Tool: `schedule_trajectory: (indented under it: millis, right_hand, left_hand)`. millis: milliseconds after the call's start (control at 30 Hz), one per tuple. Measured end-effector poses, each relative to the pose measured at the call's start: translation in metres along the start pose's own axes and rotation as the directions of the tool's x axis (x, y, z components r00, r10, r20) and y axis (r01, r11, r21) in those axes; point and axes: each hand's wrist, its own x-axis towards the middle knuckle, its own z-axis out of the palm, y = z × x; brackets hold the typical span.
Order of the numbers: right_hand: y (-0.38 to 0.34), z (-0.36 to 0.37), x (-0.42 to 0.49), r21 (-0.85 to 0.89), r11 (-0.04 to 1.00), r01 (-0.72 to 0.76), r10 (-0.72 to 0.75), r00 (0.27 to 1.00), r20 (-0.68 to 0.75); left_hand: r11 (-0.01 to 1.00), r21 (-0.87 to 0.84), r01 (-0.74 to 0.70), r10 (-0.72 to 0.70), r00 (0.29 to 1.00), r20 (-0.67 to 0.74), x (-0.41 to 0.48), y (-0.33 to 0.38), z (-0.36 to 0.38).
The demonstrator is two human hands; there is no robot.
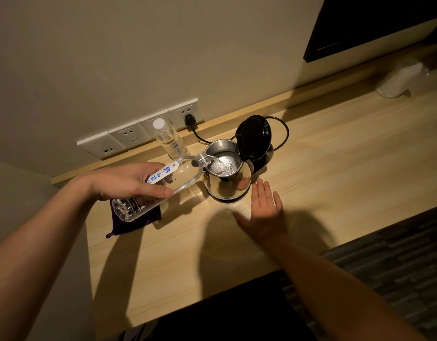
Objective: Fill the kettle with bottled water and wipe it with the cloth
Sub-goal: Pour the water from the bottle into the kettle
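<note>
Two bare hands work over a pale wooden counter (311,193). The left hand (129,182) is wrapped around a clear plastic water bottle (161,185), thumb across the near side and fingers curled over the far side, covering part of a white label printed with blue Chinese characters (161,174); the characters are too partly hidden to read surely. The bottle is tipped nearly level, its open neck just beyond the fingertips and over the rim of a shiny stainless-steel electric kettle (227,180), and a thin stream of water (218,161) runs from it into the kettle, where it bubbles on the bottom. The kettle's black hinged lid (253,136) stands upright behind the opening.

The right hand (263,212) lies palm down on the counter with fingers straight and slightly spread, holding nothing; its fingertips end just short of the kettle's base.

Under the heel of the left hand and the bottle's bottom end, a dark purple cloth (131,222) lies flat on the counter. Past the left fingers, against the wall, stands a second clear bottle with a white cap (167,139), its small label print unreadable. Behind it runs a row of white wall sockets (129,139), one holding a black plug (188,119) whose black cord (284,134) loops behind the kettle.
</note>
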Motion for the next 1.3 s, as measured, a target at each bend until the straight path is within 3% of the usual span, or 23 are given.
schedule_trajectory:
  millis: [1300]
  right_hand:
    - [0.001, 0.005, -0.001, -0.010, 1.000, 0.003, -0.003, 0.999, -0.037]
  left_hand:
    - [0.991, 0.120, 0.065, -0.062, 0.998, -0.029, -0.015, 0.022, -0.003]
